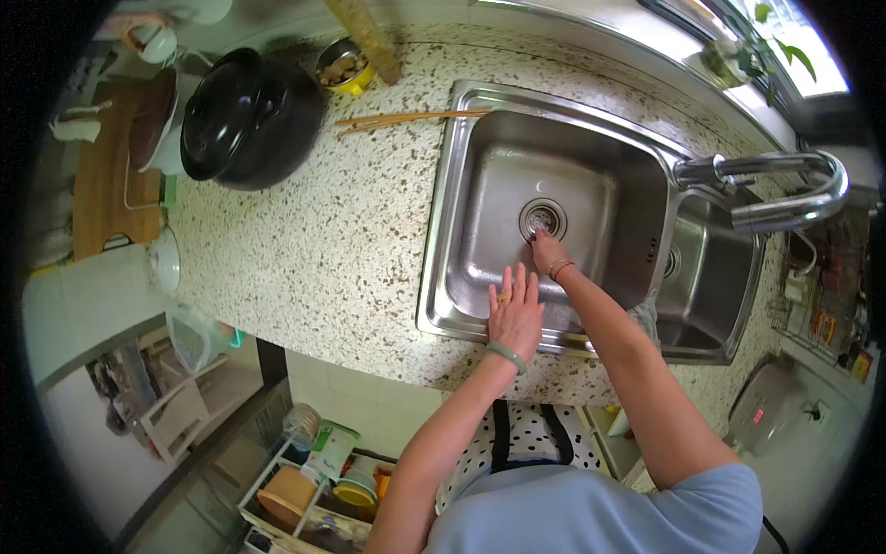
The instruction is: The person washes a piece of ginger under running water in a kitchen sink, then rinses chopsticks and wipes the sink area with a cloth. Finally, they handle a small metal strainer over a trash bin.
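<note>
In the large basin of the steel sink [446,222], my right hand [551,254] reaches down to the drain strainer [544,218]. Its fingers are closed together at the strainer's near edge; the fingertips are partly hidden. My left hand [517,319] is over the basin's near rim, palm down, fingers stretched out and holding nothing. A bangle circles the left wrist. The basin's bottom looks wet. A pale cloth [644,319] hangs over the divider beside my right forearm.
The chrome faucet [784,216] arches over the small right basin [706,268]. Chopsticks [397,121] lie with their ends on the sink's far-left rim. Farther left stand a black lidded pot [286,129] and a yellow bowl [351,84]. A potted plant [729,60] stands by the window.
</note>
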Motion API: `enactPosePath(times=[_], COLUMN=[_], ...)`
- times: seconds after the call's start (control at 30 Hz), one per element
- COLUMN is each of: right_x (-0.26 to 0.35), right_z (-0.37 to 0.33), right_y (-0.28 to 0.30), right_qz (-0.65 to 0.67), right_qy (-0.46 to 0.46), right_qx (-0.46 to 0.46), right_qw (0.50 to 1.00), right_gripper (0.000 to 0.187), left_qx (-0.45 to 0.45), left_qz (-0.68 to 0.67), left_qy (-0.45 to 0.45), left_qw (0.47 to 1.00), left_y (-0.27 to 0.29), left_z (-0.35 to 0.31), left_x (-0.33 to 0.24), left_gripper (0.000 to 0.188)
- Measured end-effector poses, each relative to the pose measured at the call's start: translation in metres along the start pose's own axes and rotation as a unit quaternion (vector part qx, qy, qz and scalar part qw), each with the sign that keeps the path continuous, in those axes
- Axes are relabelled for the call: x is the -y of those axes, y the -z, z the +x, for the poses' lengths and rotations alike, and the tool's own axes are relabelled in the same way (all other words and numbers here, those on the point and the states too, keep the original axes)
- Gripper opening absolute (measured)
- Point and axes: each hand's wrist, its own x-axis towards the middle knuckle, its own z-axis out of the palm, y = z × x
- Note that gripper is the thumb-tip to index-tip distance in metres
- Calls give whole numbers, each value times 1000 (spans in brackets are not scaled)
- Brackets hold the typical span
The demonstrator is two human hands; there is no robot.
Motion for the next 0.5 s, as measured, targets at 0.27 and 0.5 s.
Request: enactPosePath(times=[0.27,0.5], right_x=[-1,48], right_z=[-10,-69], right_y=[15,94], right_qz=[-49,40], right_qy=[68,172], right_qx=[-73,-194], right_qw=[994,965], right_gripper=[18,14], left_qx=[-26,-109], left_qz=[-103,-359], left_qy=[7,50], left_qw=[994,925], left_y=[-3,34], left_z=[9,-17], left_x=[5,13], left_gripper=[40,35])
